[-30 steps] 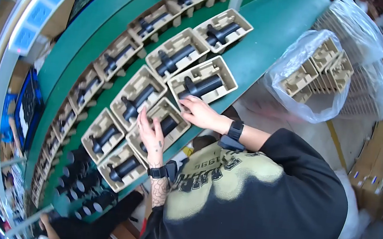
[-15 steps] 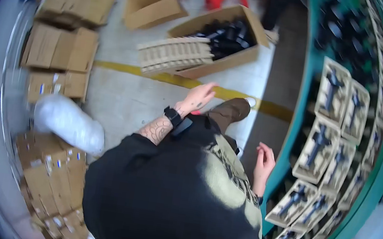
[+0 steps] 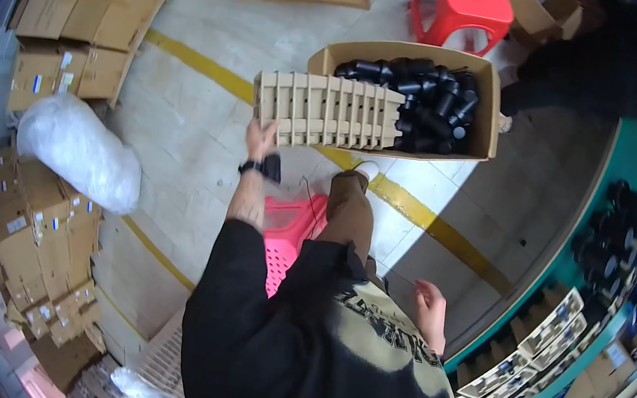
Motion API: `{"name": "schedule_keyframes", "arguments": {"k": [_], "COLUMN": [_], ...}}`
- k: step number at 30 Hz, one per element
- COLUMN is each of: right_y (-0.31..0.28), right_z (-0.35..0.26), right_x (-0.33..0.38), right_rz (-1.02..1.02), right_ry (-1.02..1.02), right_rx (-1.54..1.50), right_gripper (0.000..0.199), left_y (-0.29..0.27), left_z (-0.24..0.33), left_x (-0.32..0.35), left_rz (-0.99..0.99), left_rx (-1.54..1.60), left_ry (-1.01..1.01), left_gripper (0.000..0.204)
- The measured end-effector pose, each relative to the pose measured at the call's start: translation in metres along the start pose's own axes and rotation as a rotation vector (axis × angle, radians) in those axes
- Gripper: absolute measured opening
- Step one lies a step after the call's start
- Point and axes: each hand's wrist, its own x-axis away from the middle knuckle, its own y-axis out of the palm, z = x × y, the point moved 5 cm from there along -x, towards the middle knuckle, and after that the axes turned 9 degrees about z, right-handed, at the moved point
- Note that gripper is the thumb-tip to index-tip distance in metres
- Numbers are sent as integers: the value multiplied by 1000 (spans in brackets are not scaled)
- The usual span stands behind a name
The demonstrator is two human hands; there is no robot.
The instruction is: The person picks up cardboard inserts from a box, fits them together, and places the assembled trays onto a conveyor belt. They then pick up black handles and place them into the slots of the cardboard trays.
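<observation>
My left hand (image 3: 260,139) grips the near left corner of a stack of beige moulded trays (image 3: 331,111); its fingertips are partly hidden by the trays. The nested trays lie on their side, and their right end overlaps an open cardboard box (image 3: 494,130). Inside that box are several black plastic pipe fittings (image 3: 439,106). Down by my right side, my right hand (image 3: 430,312) hangs loosely curled with nothing visible in it. It is nearest the green workbench (image 3: 514,312), apart from it.
Beside my left leg is a pink plastic stool (image 3: 285,235); a red stool (image 3: 469,4) stands beyond the box. Cartons (image 3: 45,230) and a plastic-wrapped bundle (image 3: 81,151) line the left. Filled trays (image 3: 533,351) sit on the bench. A person in dark clothing (image 3: 597,71) is at far right.
My left hand has reached forward from over the floor and taken hold of the tray stack. The view has swung, bringing box and trays nearer. My right hand stays low.
</observation>
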Motion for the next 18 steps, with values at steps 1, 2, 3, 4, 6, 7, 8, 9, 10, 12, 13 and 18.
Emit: {"name": "schedule_keyframes", "arguments": {"k": [1, 2, 3, 4, 6, 7, 8, 9, 10, 12, 13, 18], "right_y": [5, 12, 18, 20, 38, 52, 68, 88, 111, 158, 171, 150], "right_z": [-18, -35, -46, -59, -90, -109, -126, -138, -146, -155, -166, -142], "right_x": [-15, -32, -53, -70, -102, -119, -135, -153, -176, -214, -225, -267], "right_rz": [-110, -175, -140, -77, 5, 7, 9, -33, -83, -200, -158, 24], "right_ry": [-31, -47, -73, -91, -83, 12, 111, 76, 33, -74, -188, -249], "right_rx": [42, 48, 59, 62, -216, -339, -457, -456, -454, -330, -165, 244], "right_gripper": [24, 24, 27, 30, 39, 48, 58, 65, 73, 88, 92, 93], "left_y": [1, -16, 1, 32, 36, 45, 53, 59, 65, 80, 77, 48], "left_z": [-22, -53, -39, 6, 53, 76, 98, 128, 152, 190, 194, 171], "left_x": [-25, -37, -33, -25, 16, 32, 54, 82, 108, 152, 155, 133], "left_rz": [47, 108, 62, -8, 187, 89, -14, -143, -262, -440, -451, -156], "left_rx": [35, 58, -56, -162, -248, -248, -246, -234, -217, 113, 125, 249], "left_ry": [-47, -83, -84, -59, 189, 103, 12, -6, -25, 180, 176, 277], "left_gripper": [73, 71, 71, 71, 70, 72, 75, 72, 68, 59, 59, 60]}}
